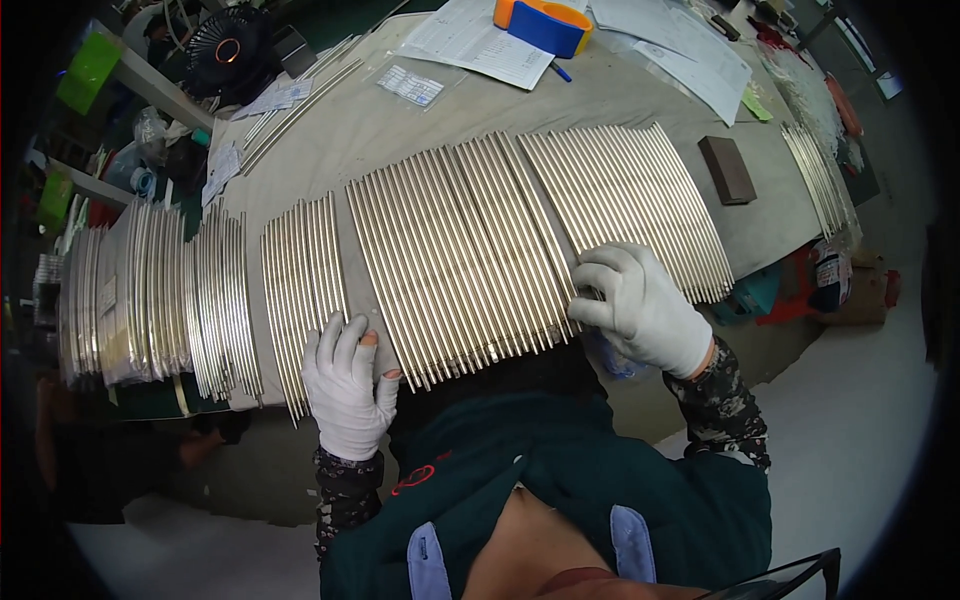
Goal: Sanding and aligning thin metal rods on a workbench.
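Thin, shiny metal rods (450,260) lie side by side in a wide middle row on the table. My left hand (348,395), in a white glove with bare thumb and fingertip showing, is open. Its fingers rest at the near ends of a narrower group of rods (300,290), beside the gap to the middle row. My right hand (640,310), also gloved in white, is closed with curled fingers at the right edge of the middle row, around the near part of an outer metal rod (545,215). Another group of rods (625,190) lies just beyond it.
Bagged rods (140,290) and loose rods (222,305) lie at the left. A dark brown block (727,170) sits at the right, near more rods (812,180). Papers (480,45), an orange and blue tape roll (545,25) and a black fan (228,50) are at the back.
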A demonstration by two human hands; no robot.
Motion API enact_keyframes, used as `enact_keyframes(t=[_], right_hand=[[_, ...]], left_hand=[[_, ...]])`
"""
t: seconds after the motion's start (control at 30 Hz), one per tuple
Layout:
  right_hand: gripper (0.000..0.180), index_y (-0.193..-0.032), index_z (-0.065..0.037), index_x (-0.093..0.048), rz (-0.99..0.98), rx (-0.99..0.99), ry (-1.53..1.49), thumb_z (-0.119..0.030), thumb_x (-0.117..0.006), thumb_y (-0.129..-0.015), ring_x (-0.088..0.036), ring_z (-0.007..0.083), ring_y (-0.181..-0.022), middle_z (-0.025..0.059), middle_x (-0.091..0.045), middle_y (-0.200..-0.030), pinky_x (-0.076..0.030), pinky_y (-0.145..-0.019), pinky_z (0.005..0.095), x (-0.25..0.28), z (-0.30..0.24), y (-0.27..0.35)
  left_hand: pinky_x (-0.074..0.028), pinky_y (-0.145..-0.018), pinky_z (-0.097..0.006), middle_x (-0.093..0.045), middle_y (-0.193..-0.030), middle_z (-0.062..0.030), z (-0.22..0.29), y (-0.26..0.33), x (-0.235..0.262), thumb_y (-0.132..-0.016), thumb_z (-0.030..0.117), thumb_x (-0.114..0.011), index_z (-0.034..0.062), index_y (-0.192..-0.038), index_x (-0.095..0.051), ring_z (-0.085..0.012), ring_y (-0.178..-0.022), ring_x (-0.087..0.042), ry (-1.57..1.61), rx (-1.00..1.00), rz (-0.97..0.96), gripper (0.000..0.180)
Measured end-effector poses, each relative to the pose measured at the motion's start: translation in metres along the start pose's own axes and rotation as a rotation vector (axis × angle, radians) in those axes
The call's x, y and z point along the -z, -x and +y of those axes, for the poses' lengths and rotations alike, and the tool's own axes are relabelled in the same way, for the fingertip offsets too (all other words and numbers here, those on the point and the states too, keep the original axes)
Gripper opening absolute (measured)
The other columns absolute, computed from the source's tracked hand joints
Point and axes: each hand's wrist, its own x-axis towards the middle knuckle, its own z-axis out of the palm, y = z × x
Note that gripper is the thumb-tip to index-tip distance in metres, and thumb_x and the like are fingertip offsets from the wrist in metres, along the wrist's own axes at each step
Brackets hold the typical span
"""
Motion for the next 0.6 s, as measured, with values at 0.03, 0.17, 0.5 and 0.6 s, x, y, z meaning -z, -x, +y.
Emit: enact_keyframes(t=[0.03, 0.17, 0.5, 0.6], right_hand=[[0.021, -0.093, -0.013, -0.063, 0.002, 0.028, 0.009, -0.01, -0.063, -0.072, -0.054, 0.0236, -0.113, 0.0032, -0.061, -0.108, -0.043, -0.095, 0.0407, -0.001, 0.001, -0.002], [0.02, -0.094, -0.012, -0.063, -0.044, 0.049, -0.019, -0.011, -0.062, -0.074, -0.054, 0.0233, -0.111, 0.0036, -0.061, -0.106, -0.043, -0.096, 0.0409, 0.002, 0.0, -0.005], [0.018, -0.093, -0.012, -0.063, -0.033, 0.09, -0.001, -0.012, -0.059, -0.076, -0.055, 0.0242, -0.11, 0.0039, -0.06, -0.106, -0.042, -0.098, 0.0416, -0.001, -0.005, -0.016], [0.017, -0.094, -0.012, -0.063, -0.073, 0.087, -0.023, -0.012, -0.06, -0.076, -0.055, 0.0239, -0.111, 0.0038, -0.06, -0.108, -0.042, -0.097, 0.0418, 0.0, -0.007, -0.019]], left_hand=[[-0.03, -0.105, -0.056, -0.054, -0.124, -0.0145, 0.0, 0.0, 0.0, -0.091, 0.039, -0.054, 0.002, -0.114, -0.055, -0.038, -0.122, -0.046, 0.005, 0.003, -0.008, 0.044], [-0.033, -0.104, -0.053, -0.054, -0.125, -0.0142, 0.001, -0.002, 0.003, -0.094, 0.039, -0.051, 0.0022, -0.115, -0.054, -0.038, -0.123, -0.046, 0.0, -0.001, -0.016, 0.043], [-0.031, -0.105, -0.054, -0.054, -0.124, -0.014, 0.002, -0.003, 0.004, -0.081, 0.03, -0.064, -0.0002, -0.111, -0.056, -0.0374, -0.121, -0.047, 0.036, 0.012, -0.011, 0.043], [-0.031, -0.104, -0.054, -0.055, -0.123, -0.0145, 0.001, -0.004, 0.002, -0.082, 0.032, -0.063, -0.0008, -0.11, -0.056, -0.0371, -0.12, -0.047, 0.039, 0.012, -0.014, 0.043]])
